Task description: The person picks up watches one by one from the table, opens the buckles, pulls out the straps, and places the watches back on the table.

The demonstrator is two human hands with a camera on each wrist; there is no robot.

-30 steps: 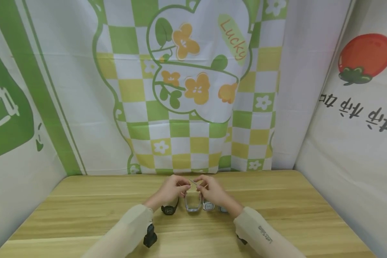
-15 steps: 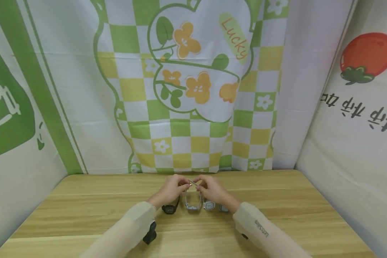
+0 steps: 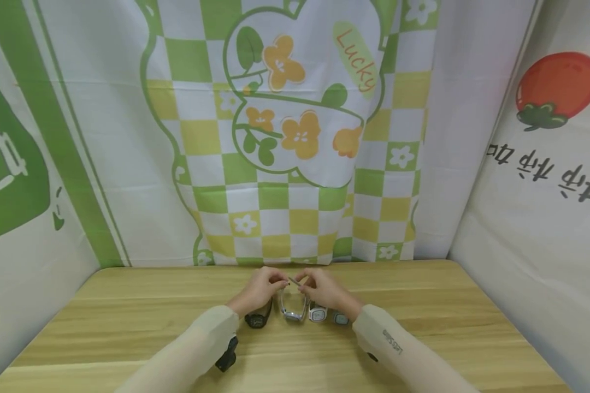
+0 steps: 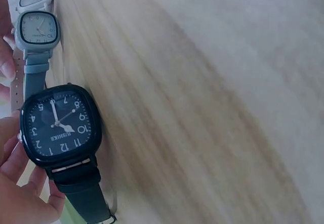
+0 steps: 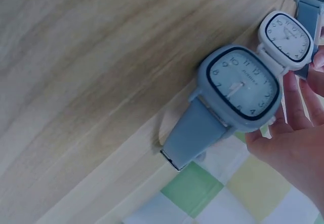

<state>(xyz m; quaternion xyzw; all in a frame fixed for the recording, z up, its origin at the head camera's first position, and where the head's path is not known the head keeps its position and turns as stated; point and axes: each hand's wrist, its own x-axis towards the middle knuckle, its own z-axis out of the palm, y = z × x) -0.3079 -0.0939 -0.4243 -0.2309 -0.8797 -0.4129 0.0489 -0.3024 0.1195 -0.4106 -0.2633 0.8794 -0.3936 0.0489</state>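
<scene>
1. A green, yellow and white checked cloth (image 3: 295, 218) hangs behind the far edge of the pale wood-grain tabletop (image 3: 128, 327).
2. Cream sleeves (image 3: 199, 341) reach in from the near side, left and right.
3. The left hand (image 3: 261, 287) and right hand (image 3: 323, 289) face each other, thumb and fingertips of each pinching the strap of the light blue rounded-square watch (image 3: 293, 315).
4. That watch is centred slightly nearer than the hands, strap looping to the far side. A black rounded-square watch (image 3: 257, 320) sits left; right are a white rounded-square watch (image 3: 317, 313), then a blue-grey rounded-square watch (image 3: 341, 317).
5. A thin grey strap end (image 3: 294, 281) slants between the fingertips.
</scene>
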